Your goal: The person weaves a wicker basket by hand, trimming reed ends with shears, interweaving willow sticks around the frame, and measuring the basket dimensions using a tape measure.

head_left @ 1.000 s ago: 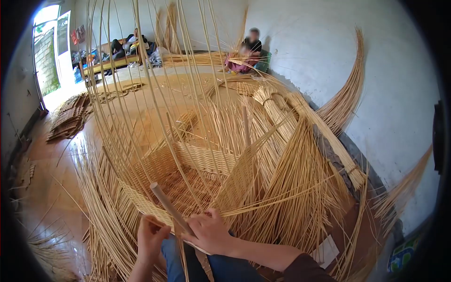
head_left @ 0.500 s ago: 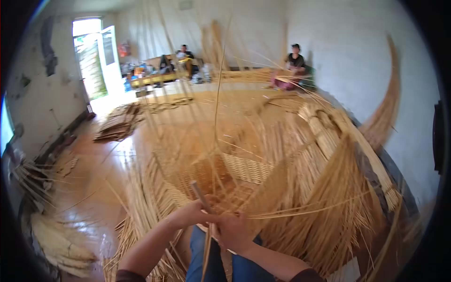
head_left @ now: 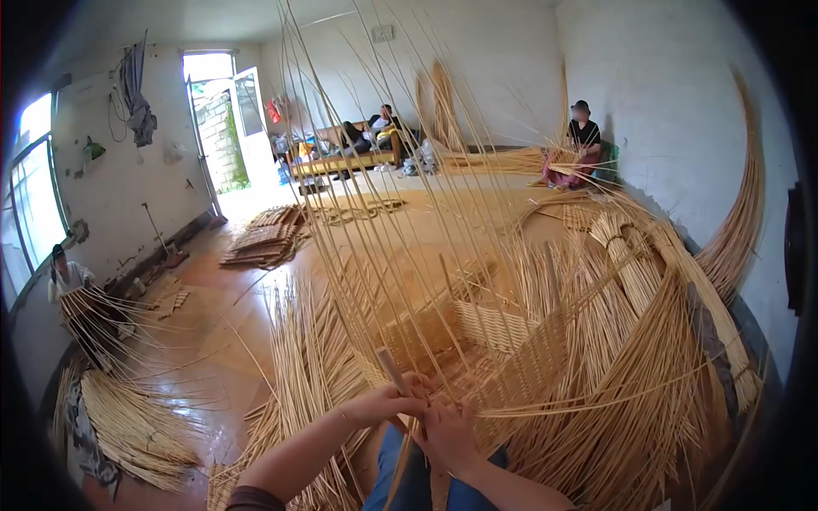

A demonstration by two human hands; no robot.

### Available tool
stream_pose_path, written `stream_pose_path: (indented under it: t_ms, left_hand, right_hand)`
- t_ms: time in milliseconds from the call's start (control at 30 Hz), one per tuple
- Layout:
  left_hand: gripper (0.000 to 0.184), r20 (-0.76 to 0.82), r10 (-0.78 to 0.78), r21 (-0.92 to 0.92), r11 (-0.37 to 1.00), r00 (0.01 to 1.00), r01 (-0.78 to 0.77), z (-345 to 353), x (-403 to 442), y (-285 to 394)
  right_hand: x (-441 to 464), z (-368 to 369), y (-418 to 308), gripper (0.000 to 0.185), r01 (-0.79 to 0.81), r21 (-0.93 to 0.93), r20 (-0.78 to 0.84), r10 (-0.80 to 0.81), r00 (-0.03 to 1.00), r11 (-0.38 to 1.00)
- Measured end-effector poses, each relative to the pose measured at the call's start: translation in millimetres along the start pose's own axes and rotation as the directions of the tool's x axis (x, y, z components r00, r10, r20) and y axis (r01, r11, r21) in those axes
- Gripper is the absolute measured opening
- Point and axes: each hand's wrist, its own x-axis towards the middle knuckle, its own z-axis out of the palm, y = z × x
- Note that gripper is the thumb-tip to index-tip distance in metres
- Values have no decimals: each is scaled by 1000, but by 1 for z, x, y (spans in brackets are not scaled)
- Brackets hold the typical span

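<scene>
A partly woven wicker basket (head_left: 498,328) with long upright canes stands in front of me, its near rim at my knees. On that rim my left hand (head_left: 394,402) is closed beside a thick wooden stick (head_left: 390,368), its fingers wrapped round something mostly hidden. Touching it on the right, my right hand (head_left: 450,433) pinches at the rim, where thin canes (head_left: 588,406) run out to the right. What exactly lies between the fingers of either hand is too small to make out. A flat strip hangs below my hands between my knees.
Loose cane bundles (head_left: 639,383) fan out right of the basket, and more canes (head_left: 298,358) lie left. A person (head_left: 584,140) sits at the back right with canes, another person (head_left: 383,123) reclines on a bench, and a third person (head_left: 72,277) is at the far left.
The view has swung left, bringing the window and the person at the far left into sight. My left hand has moved from apart, left of the stick, to meet my right hand.
</scene>
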Motion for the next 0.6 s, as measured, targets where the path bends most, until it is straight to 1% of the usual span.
stream_pose_path:
  t_ms: [133, 167, 200, 233, 300, 333, 367, 433, 467, 500, 567, 600]
  left_hand:
    - [50, 36, 33, 2, 999, 999, -33, -5, 10, -13]
    - [49, 50, 39, 36, 999, 998, -41, -7, 11, -11]
    - [49, 54, 49, 28, 998, 997, -50, -8, 11, -12]
    - [49, 59, 57, 21, 998, 997, -58, -10, 12, -15]
    - [48, 74, 36, 19, 999, 997, -37, -14, 11, -12]
    - [48, 96, 31, 4, 1000, 995, -31, -15, 10, -11]
    - [47, 121, 23, -16, 1000, 992, -21, -14, 10, -10]
    - [50, 106, 24, -39, 999, 994, -20, -12, 7, -5]
    - [51, 104, 8, -39, 999, 995, -4, -11, 6, -5]
    - [57, 135, 6, -24, 1000, 991, -3, -20, 14, -23]
    - [56, 127, -11, -64, 998, 992, 19, -20, 12, -23]
    - [57, 161, 9, -30, 1000, 987, -5, -19, 11, -20]
  right_hand:
    - [-6, 0, 7, 25, 32, 29, -26, -31, 999, 999]
    - [-2, -5, 7, 26, 53, 40, -39, -52, 998, 998]
    - [0, -14, 8, 30, 70, 92, -51, -65, 997, 993]
    - [2, -18, 11, 30, 79, 95, -67, -72, 995, 992]
    - [3, -21, 20, 33, -10, 321, 88, -19, 996, 947]
    - [6, -19, 20, 49, 95, 348, -56, -80, 995, 933]
    - [8, -20, 22, 49, 90, 350, -53, -77, 996, 932]
    - [15, -24, 24, 63, -85, 583, -10, 112, 994, 808]
    - [23, -39, 17, 56, -199, 738, 130, 154, 979, 645]
    - [28, -43, 16, 56, -226, 734, 155, 166, 974, 641]
    - [32, -44, 15, 52, -324, 787, 211, 264, 941, 525]
    - [31, -38, 18, 39, -325, 772, 150, 339, 929, 547]
